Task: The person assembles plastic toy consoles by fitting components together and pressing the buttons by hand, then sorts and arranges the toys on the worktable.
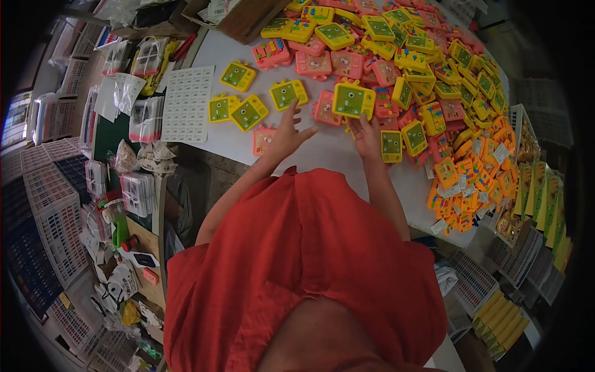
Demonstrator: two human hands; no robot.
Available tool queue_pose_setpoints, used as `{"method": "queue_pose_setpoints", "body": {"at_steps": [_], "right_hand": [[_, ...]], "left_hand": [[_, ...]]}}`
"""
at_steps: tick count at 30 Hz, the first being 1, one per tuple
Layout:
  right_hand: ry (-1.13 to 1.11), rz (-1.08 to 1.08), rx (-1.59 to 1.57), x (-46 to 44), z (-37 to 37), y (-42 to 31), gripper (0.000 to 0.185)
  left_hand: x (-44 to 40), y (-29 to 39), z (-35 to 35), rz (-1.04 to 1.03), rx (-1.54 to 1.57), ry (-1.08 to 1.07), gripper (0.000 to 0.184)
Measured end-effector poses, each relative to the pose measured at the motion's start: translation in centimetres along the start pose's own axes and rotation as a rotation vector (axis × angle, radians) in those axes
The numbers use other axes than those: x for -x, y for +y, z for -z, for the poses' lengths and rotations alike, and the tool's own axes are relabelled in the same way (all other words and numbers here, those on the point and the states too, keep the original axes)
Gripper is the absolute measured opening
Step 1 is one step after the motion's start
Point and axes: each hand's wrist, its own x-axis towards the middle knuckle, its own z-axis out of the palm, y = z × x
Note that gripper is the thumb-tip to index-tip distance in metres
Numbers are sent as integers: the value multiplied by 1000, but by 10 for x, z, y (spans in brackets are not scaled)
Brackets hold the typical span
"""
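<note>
In the head view my right hand (367, 137) grips the lower edge of a yellow toy game console with a green face panel (353, 101), lifted at the near side of the heap. My left hand (289, 135) has its fingers spread and holds nothing. Its fingertips reach close to another yellow toy (287, 94) lying on the white table (238, 144). More yellow toys (250, 113) lie to its left, and a pink toy (263, 141) is partly hidden beside my left wrist. Between my hands lies a further pink toy (326, 108).
A large heap of yellow and pink toys (396, 59) covers the table's right side, with orange toys (477, 177) nearer me. A sheet of labels (188, 104) lies on the left. Beyond it are packed plastic bags (147, 118), and a cardboard box (251, 18) stands at the back.
</note>
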Motion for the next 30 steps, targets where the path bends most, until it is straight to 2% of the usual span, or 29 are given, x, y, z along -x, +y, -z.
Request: {"method": "queue_pose_setpoints", "body": {"at_steps": [1,3,5,7,8,10,12,14,16,17,18,19,20,22,23,25,26,28,30], "right_hand": [[-99,-8,2,17,-18,0,27],[-146,-57,40,40,-26,16,28],[-258,-147,142,63,-34,22,29],[-262,-174,217,69,-32,17,32],[-288,-135,288,71,-32,14,33],[-312,-96,355,73,-33,6,33],[-440,-106,557,73,-36,-6,35],[-407,-103,478,72,-41,-8,36],[-379,-104,400,71,-50,-6,37],[-297,-54,316,71,-58,-3,37],[-213,-3,231,70,-62,-1,37],[-213,-4,231,67,-62,1,37],[-165,35,330,62,-61,5,37],[-115,75,427,60,-57,8,37],[-138,87,454,61,-55,8,37],[-165,96,481,65,-56,6,37],[-198,77,508,69,-57,3,37],[-231,58,537,71,-55,3,36],[-272,151,664,68,-49,8,39]], "left_hand": [[0,3,-11,6,0,12,92],[-1,11,-21,-108,253,44,103],[4,27,-9,-80,236,-5,106],[8,42,-1,-32,207,-113,113],[9,41,-2,-34,207,-114,113],[13,38,-6,-235,192,-52,113],[16,38,-9,-229,277,-57,111],[16,38,-9,-226,364,-55,110],[17,37,-7,-194,294,-44,103],[20,36,-8,-193,294,-39,103],[25,37,-9,-228,155,-22,99],[29,37,-10,-262,17,-7,96],[32,35,-14,-262,17,-8,96],[37,30,-19,-312,-2,-25,78],[36,27,-17,-312,-3,-26,78],[33,31,-8,29,320,-156,54],[33,33,-6,32,320,-154,54],[32,36,-5,-33,315,-175,35],[31,35,-5,-34,294,-157,32]]}}
